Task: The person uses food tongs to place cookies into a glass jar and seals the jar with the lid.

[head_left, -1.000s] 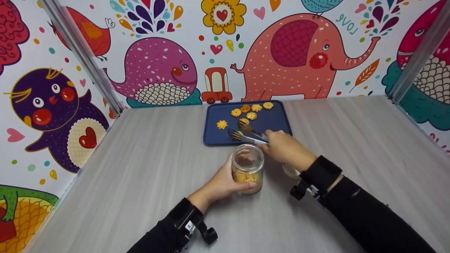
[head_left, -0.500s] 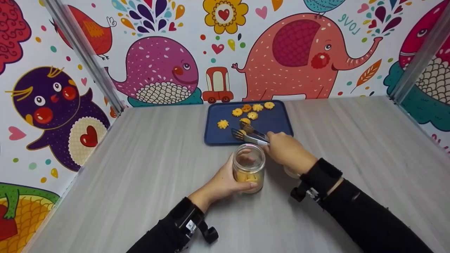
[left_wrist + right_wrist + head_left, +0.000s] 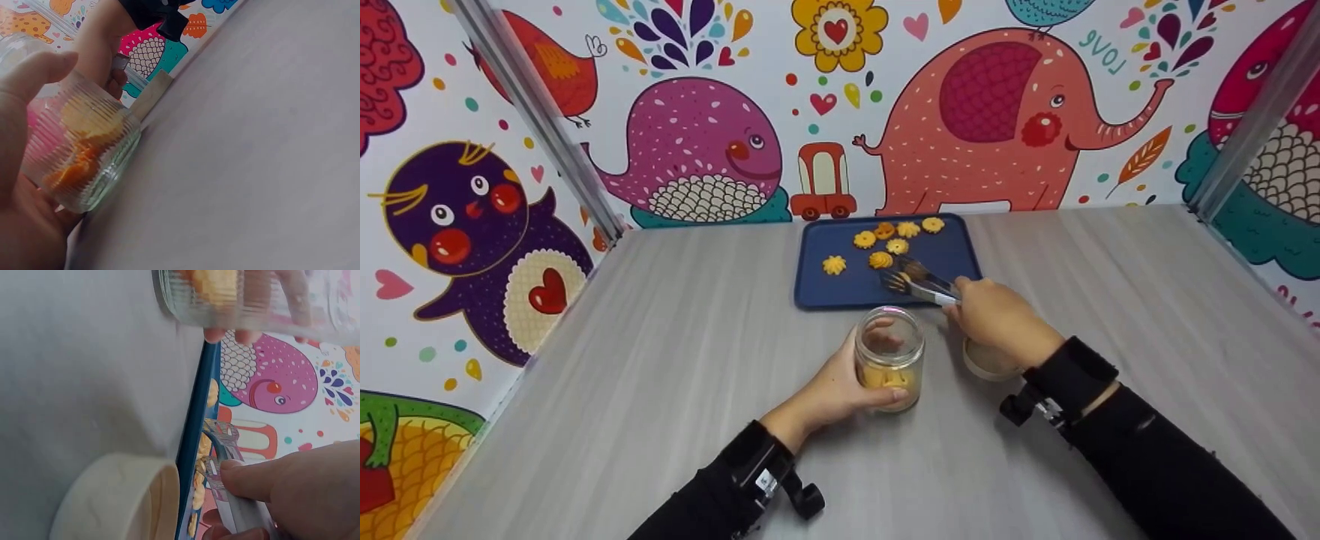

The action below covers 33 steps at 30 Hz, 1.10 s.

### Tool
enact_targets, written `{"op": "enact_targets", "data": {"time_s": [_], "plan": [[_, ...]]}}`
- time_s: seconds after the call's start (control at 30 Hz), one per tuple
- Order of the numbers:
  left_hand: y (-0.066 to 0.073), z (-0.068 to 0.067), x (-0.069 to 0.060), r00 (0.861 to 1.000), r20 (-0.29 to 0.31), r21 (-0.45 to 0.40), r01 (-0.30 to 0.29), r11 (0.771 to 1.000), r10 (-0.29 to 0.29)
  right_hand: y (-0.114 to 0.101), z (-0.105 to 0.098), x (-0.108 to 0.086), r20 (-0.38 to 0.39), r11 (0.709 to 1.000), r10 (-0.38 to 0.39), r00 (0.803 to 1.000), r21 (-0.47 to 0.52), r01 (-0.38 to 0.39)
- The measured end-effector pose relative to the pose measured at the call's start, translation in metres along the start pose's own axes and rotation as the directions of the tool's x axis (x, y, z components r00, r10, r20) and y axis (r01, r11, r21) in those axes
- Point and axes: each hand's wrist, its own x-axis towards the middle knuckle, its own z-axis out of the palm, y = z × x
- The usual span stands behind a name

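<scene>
My left hand [image 3: 832, 386] is wrapped round a clear glass jar [image 3: 889, 360] standing open-topped on the table, with yellow cookies in its bottom; the left wrist view shows its ribbed side [image 3: 84, 140]. In my right hand [image 3: 997, 319] are metal tongs [image 3: 934, 292], pinched near the middle, their tips over the front part of a blue tray [image 3: 817, 294]. Several cookies lie on the tray, one of them [image 3: 880, 259] just left of the tips. Whether the tips hold a cookie, I cannot tell.
A round pale lid or dish [image 3: 990, 361] lies below my right hand, right of the jar; the right wrist view shows it [image 3: 118, 500] near the tray. Printed panels [image 3: 705, 150] rise behind and beside the table.
The tongs and my right hand have moved to the right, away from the cookie nearest the tips. More of the pale round piece shows. My left hand and the jar have hardly moved.
</scene>
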Motion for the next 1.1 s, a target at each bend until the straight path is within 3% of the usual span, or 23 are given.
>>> {"op": "enact_targets", "data": {"time_s": [0.27, 0.53, 0.77, 1.1], "plan": [[0.002, 0.000, 0.000, 1.000, 0.000, 0.003, 0.016, 1.000, -0.016, 0.016, -0.001, -0.005, -0.024, 1.000, 0.019, 1.000, 0.024, -0.018], [0.002, 0.001, 0.000, 1.000, -0.003, 0.006, 0.017, 1.000, -0.017, 0.021, 0.001, -0.008, -0.120, 0.998, -0.049, 0.992, 0.025, 0.052], [0.003, 0.001, 0.000, 1.000, -0.004, 0.009, 0.012, 1.000, -0.012, 0.030, -0.004, -0.006, -0.048, 0.998, 0.011, 0.999, 0.057, -0.008], [0.004, 0.001, -0.001, 1.000, -0.003, 0.008, 0.019, 1.000, -0.019, 0.042, -0.015, -0.006, -0.016, 0.996, 0.007, 1.000, 0.091, -0.006]]}}
